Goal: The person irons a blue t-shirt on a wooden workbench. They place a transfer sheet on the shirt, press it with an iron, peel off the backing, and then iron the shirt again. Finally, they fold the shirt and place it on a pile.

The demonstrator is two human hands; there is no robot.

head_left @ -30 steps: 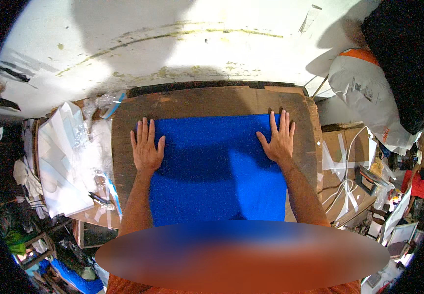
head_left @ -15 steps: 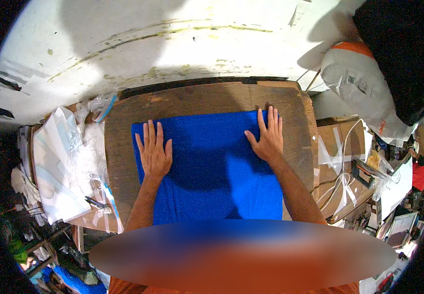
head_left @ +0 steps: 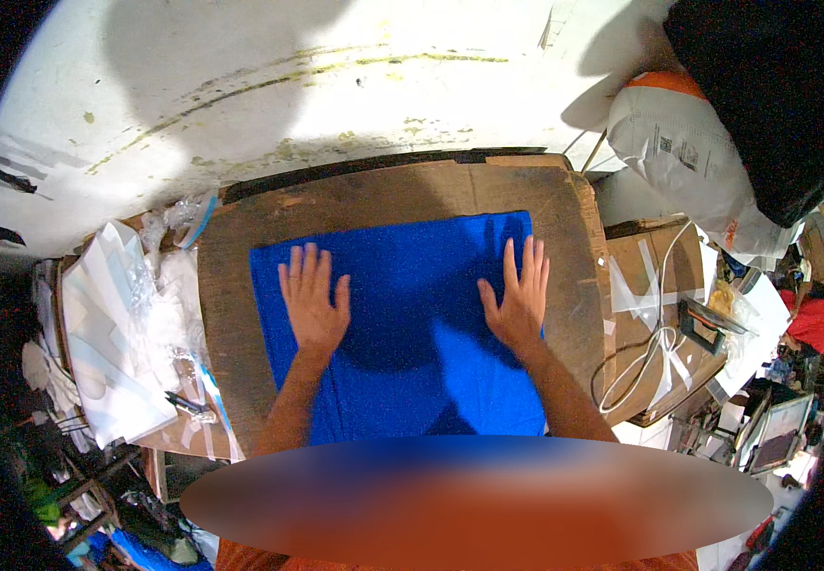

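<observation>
A blue cloth [head_left: 397,333] lies spread on a brown wooden board [head_left: 336,205], its near end hidden by a blurred patch. Over its left side is my left hand [head_left: 318,303], fingers stretched out and pointing away from me. My right hand [head_left: 519,303] is at the right edge of the cloth, likewise with straight fingers and the thumb apart. Both palms face down and hold nothing. Whether they press on the fabric or hover just above it, I cannot tell. Dark shadows fall across the middle of the cloth.
Paper sheets and clear plastic [head_left: 112,333] are heaped left of the board, beside a dark pen-like item [head_left: 183,402]. On the right, a taped cardboard surface [head_left: 635,276] carries a white cord [head_left: 655,357] and an iron-like object [head_left: 702,325]. A white sack [head_left: 669,143] stands beyond, near the wall.
Both hands have come nearer to me over the cloth, the right one leaving the far right corner. My left hand has also shifted inward. The view has tilted slightly.
</observation>
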